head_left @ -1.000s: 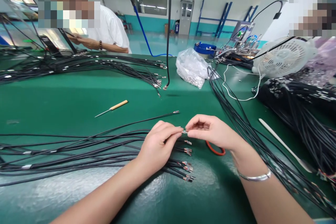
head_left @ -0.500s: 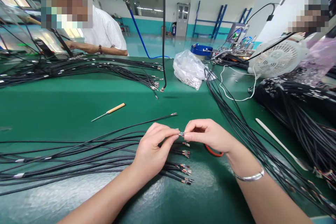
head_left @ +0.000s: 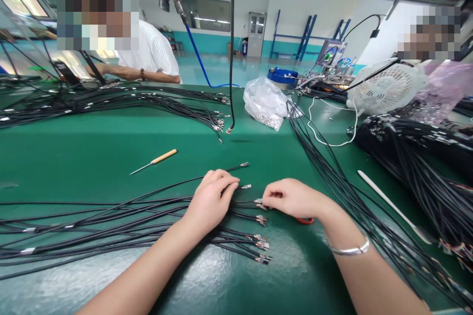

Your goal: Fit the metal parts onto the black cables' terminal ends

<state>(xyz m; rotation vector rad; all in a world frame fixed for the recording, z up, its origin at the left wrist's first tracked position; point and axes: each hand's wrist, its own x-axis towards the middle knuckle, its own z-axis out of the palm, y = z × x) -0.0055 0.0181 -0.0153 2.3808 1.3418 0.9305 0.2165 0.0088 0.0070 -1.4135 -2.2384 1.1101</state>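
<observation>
My left hand (head_left: 210, 202) lies on a bundle of black cables (head_left: 92, 226) on the green table (head_left: 92, 157). Its fingers are curled over one cable whose metal tip (head_left: 246, 186) sticks out to the right. My right hand (head_left: 291, 198) rests on the table a little to the right and pinches the metal terminal (head_left: 259, 202) of another cable end with thumb and forefinger. More cable ends with terminals (head_left: 263, 243) fan out below the hands. A red rubber ring (head_left: 305, 220) shows partly under my right hand. My right wrist wears a silver bracelet (head_left: 349, 248).
A wooden-handled awl (head_left: 155, 160) lies at the middle left. A plastic bag of metal parts (head_left: 264, 101), a white fan (head_left: 384, 88) and a white stick (head_left: 391, 204) sit to the right among more black cables (head_left: 424, 157). A cable (head_left: 231, 59) hangs overhead. Two other people work at the far sides.
Both hands held one cable tip raised between them. They have come down to the table and moved apart; the left now rests on the bundle, the right pinches a terminal lower down.
</observation>
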